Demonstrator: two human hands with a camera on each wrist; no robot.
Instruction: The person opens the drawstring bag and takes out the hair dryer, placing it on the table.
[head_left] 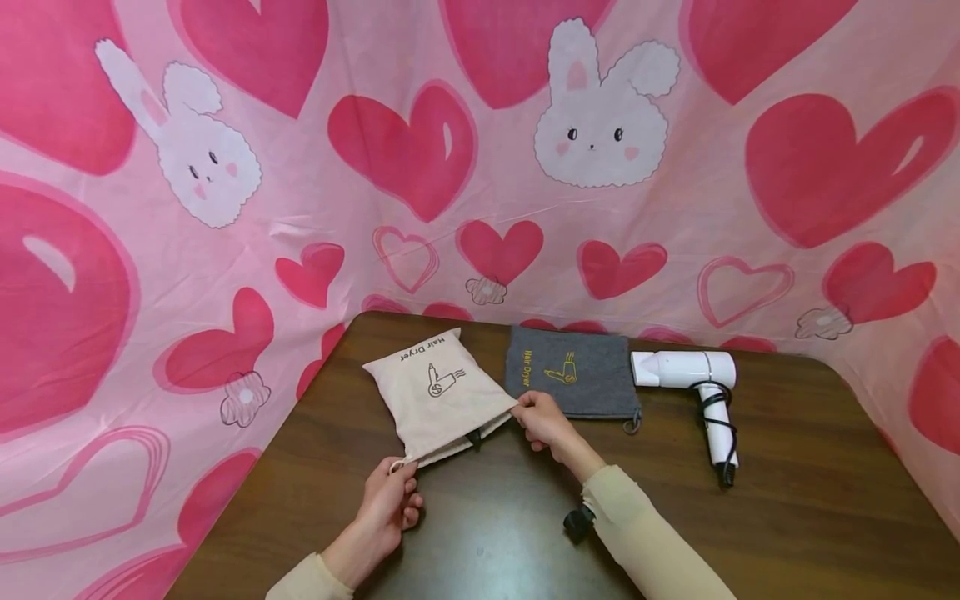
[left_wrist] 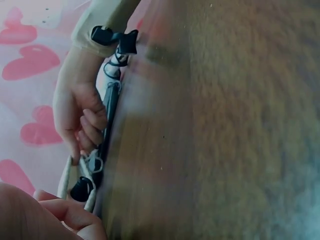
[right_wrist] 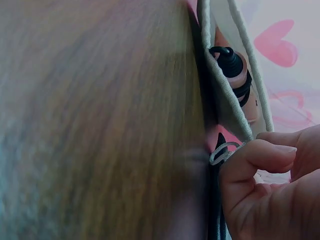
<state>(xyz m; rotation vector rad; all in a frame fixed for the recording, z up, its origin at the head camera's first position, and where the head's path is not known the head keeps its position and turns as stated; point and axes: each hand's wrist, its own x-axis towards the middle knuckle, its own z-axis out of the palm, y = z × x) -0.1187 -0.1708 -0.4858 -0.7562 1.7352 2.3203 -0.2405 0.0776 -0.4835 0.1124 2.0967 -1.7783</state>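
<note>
A cream drawstring bag [head_left: 442, 417], printed with "Hair Dryer" and a dryer drawing, lies on the table with its mouth facing me. My left hand [head_left: 386, 508] pinches the mouth's left corner, beside the drawstring loop. The opposite corner is pinched between thumb and fingers of my right hand [head_left: 551, 429]. Between them the mouth gapes. Inside, the right wrist view shows a hair dryer's pinkish handle [right_wrist: 239, 81] with a black cord [right_wrist: 230, 62] wound about it; the rest of that dryer is hidden by the cloth.
Behind my right hand lies a grey drawstring bag [head_left: 592, 396] with yellow "Hair Dryer" print. To its right rests a white hair dryer [head_left: 686, 368], black cord wrapped round its handle, nozzle towards the grey bag. A pink heart-patterned cloth [head_left: 517, 192] surrounds the wooden table [head_left: 810, 517].
</note>
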